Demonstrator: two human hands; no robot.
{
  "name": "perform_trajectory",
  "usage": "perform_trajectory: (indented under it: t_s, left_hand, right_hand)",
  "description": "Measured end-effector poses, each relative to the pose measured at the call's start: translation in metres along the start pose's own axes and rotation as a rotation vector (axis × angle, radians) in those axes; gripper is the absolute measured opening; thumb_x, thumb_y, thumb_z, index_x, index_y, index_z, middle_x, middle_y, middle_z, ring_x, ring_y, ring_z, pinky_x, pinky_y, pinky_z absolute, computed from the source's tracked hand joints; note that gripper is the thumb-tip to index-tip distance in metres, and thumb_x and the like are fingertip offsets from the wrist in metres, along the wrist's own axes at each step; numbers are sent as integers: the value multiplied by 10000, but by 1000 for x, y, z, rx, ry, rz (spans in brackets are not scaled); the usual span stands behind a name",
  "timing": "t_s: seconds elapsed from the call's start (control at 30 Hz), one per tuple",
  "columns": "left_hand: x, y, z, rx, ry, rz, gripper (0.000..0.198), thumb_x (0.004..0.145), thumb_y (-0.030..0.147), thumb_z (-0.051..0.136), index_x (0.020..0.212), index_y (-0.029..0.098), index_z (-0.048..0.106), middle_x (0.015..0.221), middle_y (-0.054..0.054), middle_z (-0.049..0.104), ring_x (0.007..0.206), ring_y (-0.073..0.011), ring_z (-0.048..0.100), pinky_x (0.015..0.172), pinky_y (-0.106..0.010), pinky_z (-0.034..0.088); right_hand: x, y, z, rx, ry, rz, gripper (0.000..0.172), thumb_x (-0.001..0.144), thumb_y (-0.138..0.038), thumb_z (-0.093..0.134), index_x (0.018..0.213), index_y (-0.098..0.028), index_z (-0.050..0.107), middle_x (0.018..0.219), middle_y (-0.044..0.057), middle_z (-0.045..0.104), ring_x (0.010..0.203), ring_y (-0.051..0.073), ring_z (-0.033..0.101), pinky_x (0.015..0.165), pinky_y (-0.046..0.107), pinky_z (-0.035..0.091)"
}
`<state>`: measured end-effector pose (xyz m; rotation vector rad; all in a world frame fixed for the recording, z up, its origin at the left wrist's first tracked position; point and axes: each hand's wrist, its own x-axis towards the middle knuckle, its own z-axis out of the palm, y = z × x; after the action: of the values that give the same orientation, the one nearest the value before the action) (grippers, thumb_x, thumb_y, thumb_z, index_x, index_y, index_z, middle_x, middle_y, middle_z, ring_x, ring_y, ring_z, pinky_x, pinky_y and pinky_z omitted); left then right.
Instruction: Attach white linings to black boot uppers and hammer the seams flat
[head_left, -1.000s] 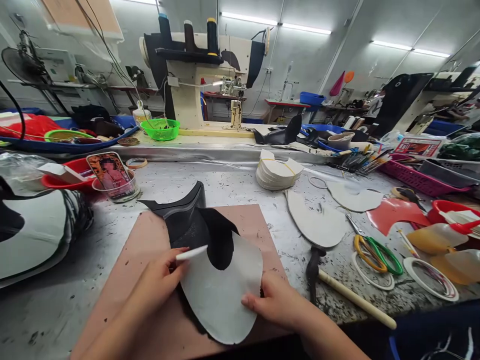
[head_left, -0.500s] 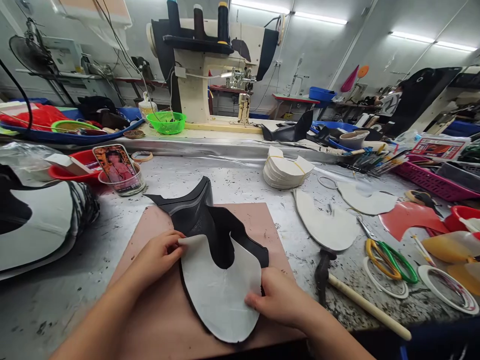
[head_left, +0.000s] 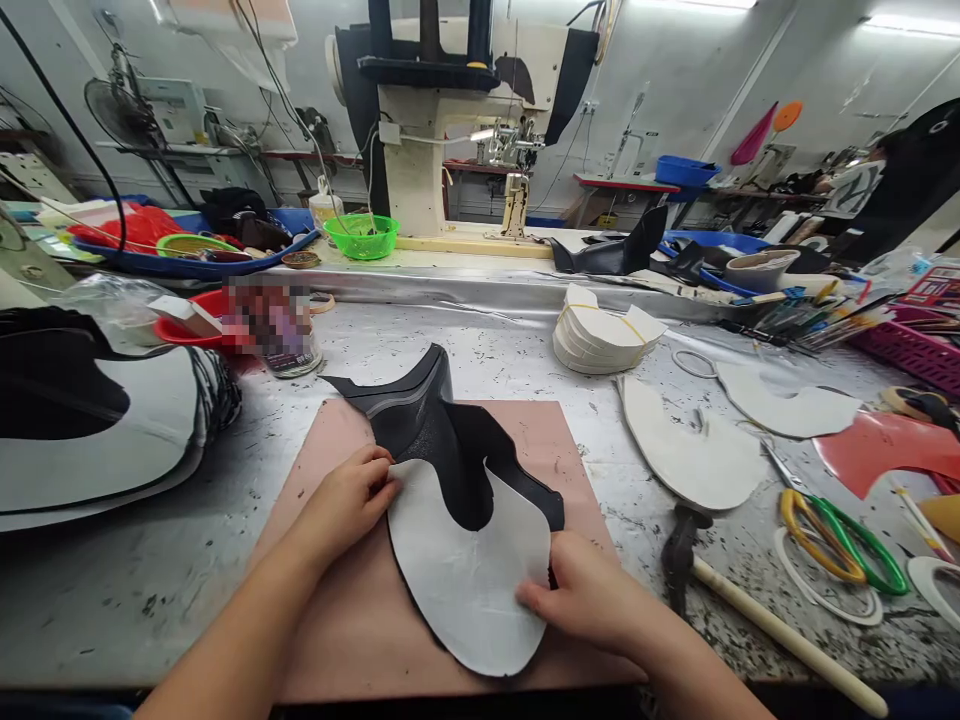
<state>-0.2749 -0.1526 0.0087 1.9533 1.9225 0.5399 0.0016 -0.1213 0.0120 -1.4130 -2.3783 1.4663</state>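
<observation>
A black leather shoe upper [head_left: 420, 415] lies on a pinkish-brown board [head_left: 330, 640], its heel part standing up at the far side. Over its front lies a white U-notched lining piece [head_left: 465, 585], with a thin black edge showing around it. My left hand [head_left: 358, 505] pinches the white piece's upper left tip against the black material. On the opposite side, my right hand [head_left: 577, 590] grips the right edge of both layers, thumb on top and fingers hidden underneath.
Right of the board lie a hammer [head_left: 780, 630], scissors [head_left: 840, 540] and loose white pieces [head_left: 690, 450]. Behind them is a banded white stack [head_left: 604, 335]. A pile of black-and-white uppers [head_left: 97, 420] stands at left. A sewing machine [head_left: 412, 150] rises at the back.
The whole view has shifted, so the bench and hands appear farther right. Both hands keep their hold on the shoe upper and white piece, with little movement relative to the board.
</observation>
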Motion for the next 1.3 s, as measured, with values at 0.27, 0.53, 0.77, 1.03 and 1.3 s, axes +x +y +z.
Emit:
perform_trajectory:
  t_s: [0.27,0.53,0.77,1.03,1.3]
  left_hand:
    - [-2,-3,2,152,111,-24,209,828,344,460,674,207,490,855,-55,551,721,-205,549,655,-320,434]
    - [-16,18,26,264,80,38,346,849,359,467,1107,166,592,1257,-172,534,1179,-336,462,985,-474,329]
    - [-41,42,36,320,-220,188,848,729,653,531,1404,216,265,1471,-159,195,1349,-369,145,1064,-570,151]
    - [-61,66,55,382,-252,758,687,881,466,467,1433,251,119,1389,-104,365,1241,-287,423,1009,-385,344]
    - [-51,54,50,270,-181,791,497,887,343,488,1356,389,329,1378,-17,425,1202,-257,473,995,-343,340]
  right_hand:
    - [1,4,2,-55,-7,-31,71,668,-176,542,606,-180,507,633,3,596,587,152,537,497,221,342]
    - [0,1,1,-75,-2,-34,67,668,-181,521,605,-180,498,636,15,604,568,148,530,475,221,327]
    - [0,2,2,-96,13,-15,81,663,-196,552,589,-170,532,583,6,588,520,131,503,436,211,297]
    - [10,1,-17,18,135,-156,88,713,-211,594,793,-180,571,725,2,628,652,163,552,537,226,361]
    - [22,11,-34,-158,286,-19,183,724,-203,643,596,-180,513,628,-19,553,606,129,486,524,226,284]
